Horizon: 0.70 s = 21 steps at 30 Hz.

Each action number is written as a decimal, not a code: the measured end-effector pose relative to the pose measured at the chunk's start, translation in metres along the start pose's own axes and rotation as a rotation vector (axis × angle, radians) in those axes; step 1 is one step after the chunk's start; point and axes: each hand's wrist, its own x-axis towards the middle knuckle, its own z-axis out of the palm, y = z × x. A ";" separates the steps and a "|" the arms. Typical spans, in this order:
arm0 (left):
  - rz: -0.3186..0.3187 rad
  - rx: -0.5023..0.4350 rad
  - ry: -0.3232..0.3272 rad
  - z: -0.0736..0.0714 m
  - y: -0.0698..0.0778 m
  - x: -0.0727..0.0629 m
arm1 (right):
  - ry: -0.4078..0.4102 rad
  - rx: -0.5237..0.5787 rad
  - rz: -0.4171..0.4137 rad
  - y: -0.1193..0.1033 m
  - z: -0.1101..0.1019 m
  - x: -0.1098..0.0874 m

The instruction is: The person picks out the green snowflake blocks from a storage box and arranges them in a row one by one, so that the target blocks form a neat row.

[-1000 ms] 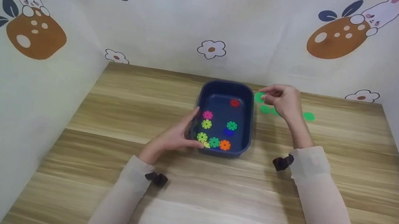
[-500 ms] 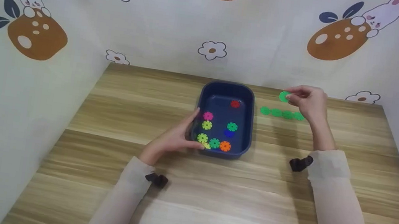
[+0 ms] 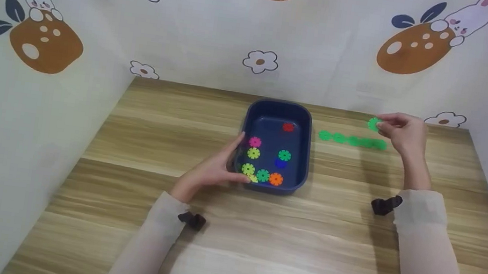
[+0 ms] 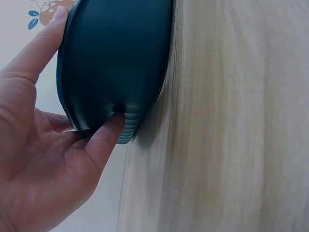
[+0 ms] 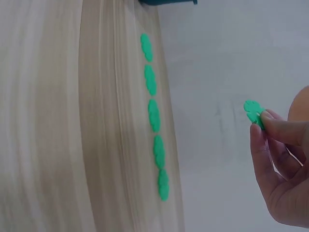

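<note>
A dark blue plastic tub (image 3: 268,188) stands on the table, and my left hand (image 3: 211,169) holds its near left corner, thumb at the near end and fingers along the left wall. The left wrist view shows fingers spread around the tub's wall (image 4: 116,53). My right hand (image 3: 412,133) pinches a green notched disc (image 5: 252,110) between thumb and fingertips, raised above the table. Below it, several green discs (image 3: 338,137) lie in a row to the right of the tub. The far end of that row sits close to the right hand in the head view.
Inside the tub lie several notched discs, among them a red one (image 3: 288,127), a pink one (image 3: 255,142) and an orange one (image 3: 275,179). Behind the wooden table (image 3: 141,236) rises a printed cloth wall (image 3: 202,23).
My right hand has moved rightward along the row, away from the tub, with the green disc still pinched. The left hand stays at the tub's corner.
</note>
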 end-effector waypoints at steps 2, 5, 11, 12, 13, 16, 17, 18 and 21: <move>-0.001 -0.001 0.000 0.000 0.000 0.000 | 0.010 -0.004 0.016 0.005 -0.004 0.000; -0.001 -0.009 0.000 0.000 -0.001 0.000 | 0.021 0.000 0.047 0.012 -0.010 0.001; -0.012 -0.008 -0.003 0.000 0.000 0.001 | 0.043 0.035 0.109 0.025 -0.018 0.002; -0.011 -0.013 -0.003 0.000 0.000 0.001 | 0.045 0.033 0.118 0.027 -0.019 0.003; -0.010 -0.020 -0.003 0.001 0.000 0.001 | 0.047 0.030 0.123 0.030 -0.019 0.003; -0.006 -0.038 -0.003 0.001 -0.001 0.001 | 0.049 0.000 0.141 0.035 -0.022 0.003; -0.003 -0.041 -0.004 0.001 -0.001 0.001 | 0.051 -0.004 0.146 0.037 -0.022 0.003; -0.003 -0.043 -0.005 0.001 -0.001 0.001 | 0.054 -0.003 0.150 0.039 -0.023 0.004; -0.005 -0.041 -0.010 0.001 -0.002 0.001 | 0.068 0.009 0.157 0.044 -0.024 0.005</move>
